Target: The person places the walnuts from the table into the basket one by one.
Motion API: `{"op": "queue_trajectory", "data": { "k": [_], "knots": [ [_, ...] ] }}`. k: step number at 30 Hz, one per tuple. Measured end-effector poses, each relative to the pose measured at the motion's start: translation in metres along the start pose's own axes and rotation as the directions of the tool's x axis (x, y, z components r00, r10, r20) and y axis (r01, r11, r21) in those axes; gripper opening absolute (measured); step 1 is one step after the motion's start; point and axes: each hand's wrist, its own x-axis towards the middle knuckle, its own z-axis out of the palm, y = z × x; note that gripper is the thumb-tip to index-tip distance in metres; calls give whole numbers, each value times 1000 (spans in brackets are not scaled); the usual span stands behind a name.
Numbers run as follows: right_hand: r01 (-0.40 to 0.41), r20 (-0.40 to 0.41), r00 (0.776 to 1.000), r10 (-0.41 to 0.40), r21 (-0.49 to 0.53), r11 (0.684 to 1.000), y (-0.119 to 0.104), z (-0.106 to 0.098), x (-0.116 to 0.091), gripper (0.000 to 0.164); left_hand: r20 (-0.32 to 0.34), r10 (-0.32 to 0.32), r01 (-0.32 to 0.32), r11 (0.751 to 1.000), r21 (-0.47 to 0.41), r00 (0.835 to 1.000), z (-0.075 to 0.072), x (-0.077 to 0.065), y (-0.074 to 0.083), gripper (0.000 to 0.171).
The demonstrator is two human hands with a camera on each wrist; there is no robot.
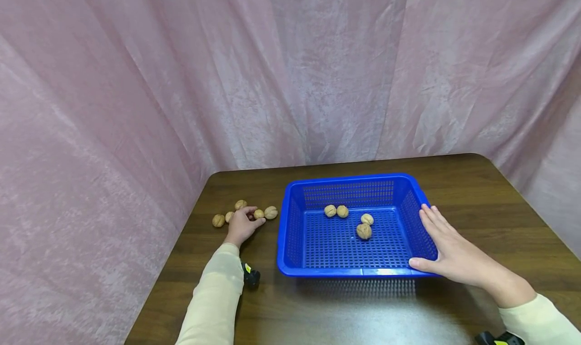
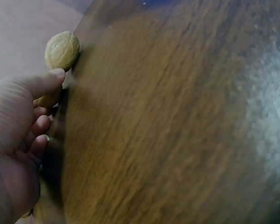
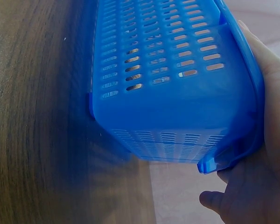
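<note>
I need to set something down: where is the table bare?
The table is bare in front of the basket, between the sleeves, and from the right hand to the far right corner. It's crowded left of the basket: walnuts flank the left hand.

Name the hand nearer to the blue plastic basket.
Right: the right hand touches the blue plastic basket at its near right corner; the left hand is apart, left of it, among walnuts.

no readable text, numbers or signs
</note>
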Motion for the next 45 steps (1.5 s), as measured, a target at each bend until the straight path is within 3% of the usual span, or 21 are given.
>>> {"op": "queue_trajectory", "data": {
  "k": [15,23,33,45],
  "knots": [
    [6,-14,1000,-6,-8,1000,-1,0,0,109,12,-13,14,999,-45,1000,-6,-4,3,41],
    [9,-14,1000,-9,-14,1000,-1,-1,1,109,7,40,-40,998,-56,999,-17,-12,10,41],
    [9,-14,1000,-9,-17,1000,0,-1,0,110,2,108,-108,993,-45,994,-35,-28,34,38],
    [4,1,1000,-4,-121,993,-2,-4,0,110,23,253,-252,967,-30,967,-50,-39,78,38]
  ]
}}
